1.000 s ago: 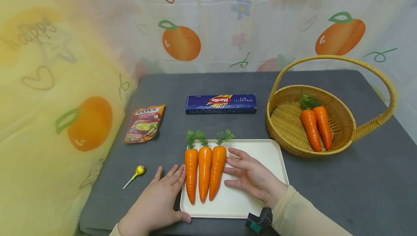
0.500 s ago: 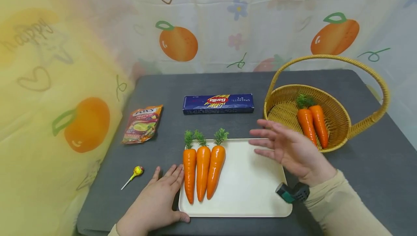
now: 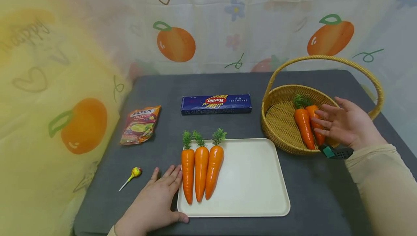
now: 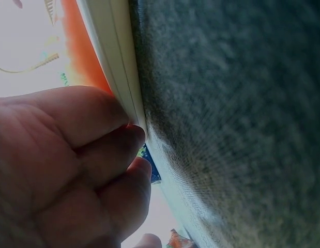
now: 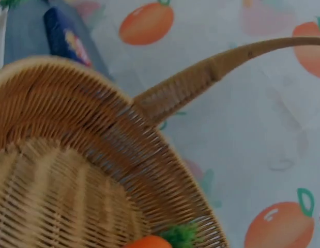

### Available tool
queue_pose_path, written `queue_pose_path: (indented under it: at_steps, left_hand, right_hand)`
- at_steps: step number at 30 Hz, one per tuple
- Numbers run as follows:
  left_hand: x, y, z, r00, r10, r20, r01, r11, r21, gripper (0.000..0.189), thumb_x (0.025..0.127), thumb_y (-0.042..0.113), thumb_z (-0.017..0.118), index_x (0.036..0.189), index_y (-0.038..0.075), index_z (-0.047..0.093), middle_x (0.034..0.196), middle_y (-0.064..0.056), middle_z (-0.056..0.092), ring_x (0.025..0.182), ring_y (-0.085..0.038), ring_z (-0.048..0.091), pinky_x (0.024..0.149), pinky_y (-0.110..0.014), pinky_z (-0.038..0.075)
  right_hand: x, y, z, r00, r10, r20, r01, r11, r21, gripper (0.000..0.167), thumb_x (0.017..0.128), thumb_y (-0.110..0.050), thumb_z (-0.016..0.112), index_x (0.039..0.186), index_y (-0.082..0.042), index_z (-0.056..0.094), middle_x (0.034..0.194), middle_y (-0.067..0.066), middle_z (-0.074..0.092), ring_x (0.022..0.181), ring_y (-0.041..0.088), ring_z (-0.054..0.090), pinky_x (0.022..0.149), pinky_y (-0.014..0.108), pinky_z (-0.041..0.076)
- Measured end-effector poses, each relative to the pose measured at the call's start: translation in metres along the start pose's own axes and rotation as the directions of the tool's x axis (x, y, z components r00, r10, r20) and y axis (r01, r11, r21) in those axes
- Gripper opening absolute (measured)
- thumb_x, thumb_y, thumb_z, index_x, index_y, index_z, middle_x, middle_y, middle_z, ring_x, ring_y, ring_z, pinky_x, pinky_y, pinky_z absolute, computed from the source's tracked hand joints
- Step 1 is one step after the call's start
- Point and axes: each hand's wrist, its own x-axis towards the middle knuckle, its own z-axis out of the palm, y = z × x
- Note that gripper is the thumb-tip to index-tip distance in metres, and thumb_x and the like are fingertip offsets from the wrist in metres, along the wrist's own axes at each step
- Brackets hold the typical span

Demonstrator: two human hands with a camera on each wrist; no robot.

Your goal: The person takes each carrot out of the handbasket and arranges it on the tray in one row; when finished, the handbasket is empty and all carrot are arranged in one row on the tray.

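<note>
Right hand's travel: your right hand (image 3: 350, 125) has been moving off the tray (image 3: 251, 178) since the earlier frames and is now reaching over the right side of the basket (image 3: 273, 134).
Right hand's grasp: you are holding nothing in it; its fingers are spreading loosely and pointing left, partly covering one carrot, and you cannot tell whether they are touching it.
Left hand: your left hand (image 3: 156, 199) is staying at the tray's left edge, grasping nothing, its extended fingers touching the side and its thumb lying by the near corner.
Tray carrots: three orange carrots (image 3: 201, 174) are lying side by side on the left part of the tray, their green tops extending past its far edge.
Basket carrots: two more carrots (image 3: 304, 127) are resting together inside the woven basket, toward its right, tops pointing away from you.
Lollipop: a yellow lollipop (image 3: 131, 178) is lying left of your left hand.
Candy packet: an orange packet (image 3: 140, 125) is lying beyond the lollipop.
Spaghetti box: a blue box (image 3: 216, 104) is lying beyond the tray, its lettering facing you upside down.
Table: a dark grey cloth (image 3: 221, 125) is covering it.
Backdrop: a fruit-printed curtain (image 3: 277, 29) is hanging behind.
</note>
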Motion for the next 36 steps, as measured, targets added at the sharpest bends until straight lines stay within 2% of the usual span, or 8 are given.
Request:
queue_pose_path:
  at_steps: [3, 8, 11, 16, 23, 28, 32, 36]
  left_hand:
    - [0.0, 0.0, -0.001, 1.0, -0.008, 0.008, 0.008, 1.0, -0.001, 0.137, 0.065, 0.086, 0.088, 0.169, 0.007, 0.045, 0.177, -0.011, 0.04, 0.168, -0.036, 0.03, 0.132, -0.077, 0.012]
    - [0.001, 0.0, 0.0, 1.0, -0.016, 0.011, 0.016, 1.0, 0.001, 0.138, 0.065, 0.087, 0.088, 0.169, 0.006, 0.046, 0.177, -0.011, 0.04, 0.168, -0.036, 0.03, 0.132, -0.077, 0.012]
    - [0.001, 0.0, 0.0, 1.0, -0.017, 0.014, 0.017, 1.0, -0.001, 0.138, 0.065, 0.087, 0.088, 0.169, 0.007, 0.045, 0.177, -0.012, 0.04, 0.168, -0.036, 0.03, 0.132, -0.077, 0.012]
    - [0.002, -0.001, 0.001, 1.0, -0.017, 0.016, 0.017, 1.0, -0.004, 0.138, 0.065, 0.087, 0.088, 0.169, 0.008, 0.044, 0.178, -0.011, 0.039, 0.169, -0.035, 0.03, 0.133, -0.076, 0.012]
    - [0.001, -0.002, 0.002, 1.0, -0.015, 0.015, 0.015, 1.0, -0.012, 0.138, 0.065, 0.087, 0.087, 0.17, 0.007, 0.043, 0.178, -0.012, 0.039, 0.169, -0.036, 0.029, 0.133, -0.077, 0.013]
    - [0.001, -0.001, 0.001, 1.0, -0.016, 0.024, 0.016, 1.0, -0.011, 0.138, 0.066, 0.087, 0.086, 0.17, 0.007, 0.043, 0.178, -0.011, 0.039, 0.169, -0.036, 0.029, 0.132, -0.077, 0.013]
    - [0.001, -0.002, 0.001, 0.999, -0.019, 0.034, 0.02, 1.0, -0.015, 0.139, 0.066, 0.088, 0.086, 0.17, 0.006, 0.043, 0.178, -0.012, 0.038, 0.169, -0.036, 0.029, 0.132, -0.078, 0.013]
    - [0.002, -0.002, 0.001, 0.999, -0.016, 0.03, 0.016, 1.0, -0.019, 0.139, 0.066, 0.088, 0.086, 0.17, 0.007, 0.042, 0.178, -0.011, 0.038, 0.169, -0.036, 0.029, 0.132, -0.078, 0.014]
  right_hand:
    - [0.005, 0.003, -0.004, 0.998, 0.051, -0.02, -0.053, 0.993, -0.107, 0.093, 0.113, -0.069, 0.027, 0.167, -0.026, -0.036, 0.182, -0.005, -0.029, 0.155, 0.025, 0.019, 0.138, 0.05, 0.006]
    - [0.017, 0.01, 0.008, 0.995, 0.1, -0.003, -0.1, 0.992, -0.077, 0.095, 0.113, -0.069, 0.027, 0.164, -0.025, -0.04, 0.177, -0.001, -0.041, 0.17, 0.035, -0.025, 0.139, 0.057, -0.004]
    - [0.024, 0.012, 0.017, 0.994, 0.109, -0.004, -0.109, 0.991, -0.083, 0.094, 0.114, -0.067, 0.026, 0.163, -0.024, -0.042, 0.177, 0.002, -0.041, 0.169, 0.037, -0.026, 0.139, 0.058, -0.001]
    - [0.044, 0.013, 0.034, 0.99, 0.136, -0.032, -0.139, 0.981, -0.138, 0.093, 0.115, -0.065, 0.024, 0.162, -0.021, -0.043, 0.181, 0.006, -0.032, 0.172, 0.037, -0.014, 0.14, 0.055, 0.01]
    - [0.078, 0.014, 0.056, 0.976, 0.194, -0.097, -0.212, 0.95, -0.231, 0.086, 0.116, -0.061, 0.024, 0.176, -0.016, -0.018, 0.187, 0.005, -0.006, 0.171, 0.032, 0.01, 0.14, 0.047, 0.018]
    - [0.091, 0.012, 0.069, 0.974, 0.196, -0.115, -0.223, 0.927, -0.303, 0.084, 0.117, -0.058, 0.024, 0.178, -0.012, -0.011, 0.186, 0.011, 0.004, 0.165, 0.034, 0.024, 0.137, 0.046, 0.026]
    - [0.099, 0.011, 0.07, 0.973, 0.194, -0.122, -0.226, 0.9, -0.373, 0.083, 0.117, -0.058, 0.023, 0.178, -0.006, 0.001, 0.166, 0.014, 0.036, 0.14, 0.028, 0.048, 0.122, 0.042, 0.045]
    - [0.105, 0.012, 0.064, 0.975, 0.182, -0.129, -0.218, 0.895, -0.389, 0.083, 0.117, -0.057, 0.022, 0.177, -0.004, 0.003, 0.143, 0.005, 0.045, 0.121, 0.02, 0.055, 0.104, 0.035, 0.054]
